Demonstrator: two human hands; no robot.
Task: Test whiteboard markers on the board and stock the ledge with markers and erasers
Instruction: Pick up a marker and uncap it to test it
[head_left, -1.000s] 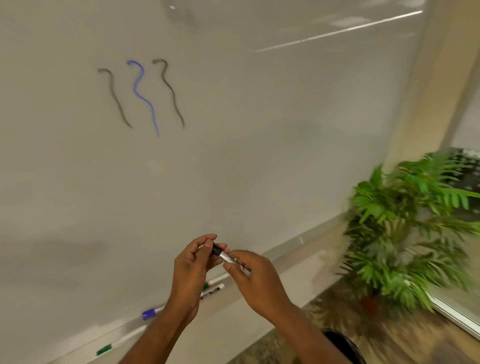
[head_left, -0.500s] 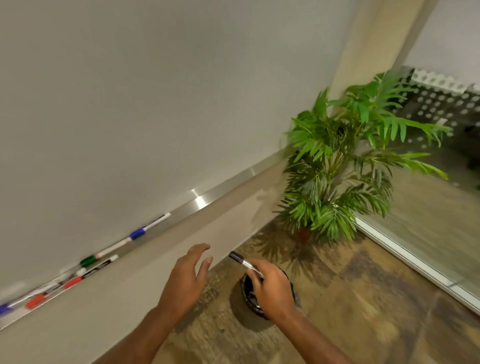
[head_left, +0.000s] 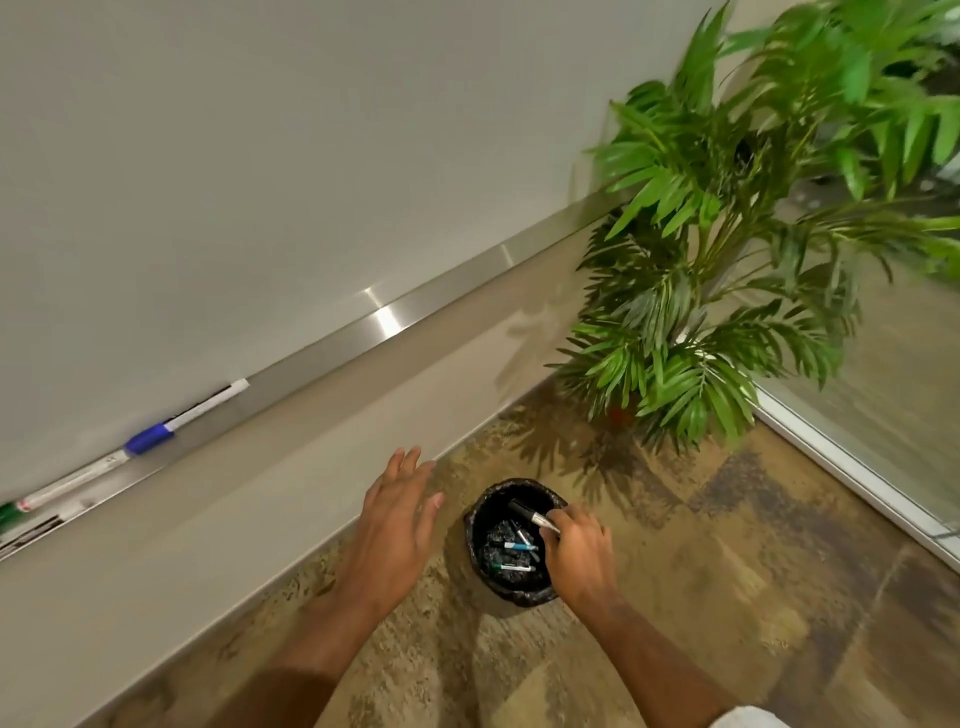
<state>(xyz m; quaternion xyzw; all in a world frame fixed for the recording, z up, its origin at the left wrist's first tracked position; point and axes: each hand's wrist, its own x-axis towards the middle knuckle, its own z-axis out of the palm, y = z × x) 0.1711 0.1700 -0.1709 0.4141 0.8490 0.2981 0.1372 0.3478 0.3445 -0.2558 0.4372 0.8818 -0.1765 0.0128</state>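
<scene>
Marker: we judge the black-capped marker (head_left: 529, 514) light, stiff and smooth, best pinched mid-barrel. It hangs over the bin (head_left: 514, 597), cap toward 10 o'clock.
Right hand: our right hand (head_left: 576, 551) pinches its tail end, fingers curled.
Left hand: our left hand (head_left: 395, 525) is spread, holding nothing, at 9 o'clock of the bin.
Ledge: the ledge (head_left: 322, 356) carries a blue-capped marker (head_left: 150, 439), toward 10 o'clock.

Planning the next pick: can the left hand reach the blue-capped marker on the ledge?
Probably yes: the left hand is open and empty, with nothing between it and the blue-capped marker on the ledge.
</scene>
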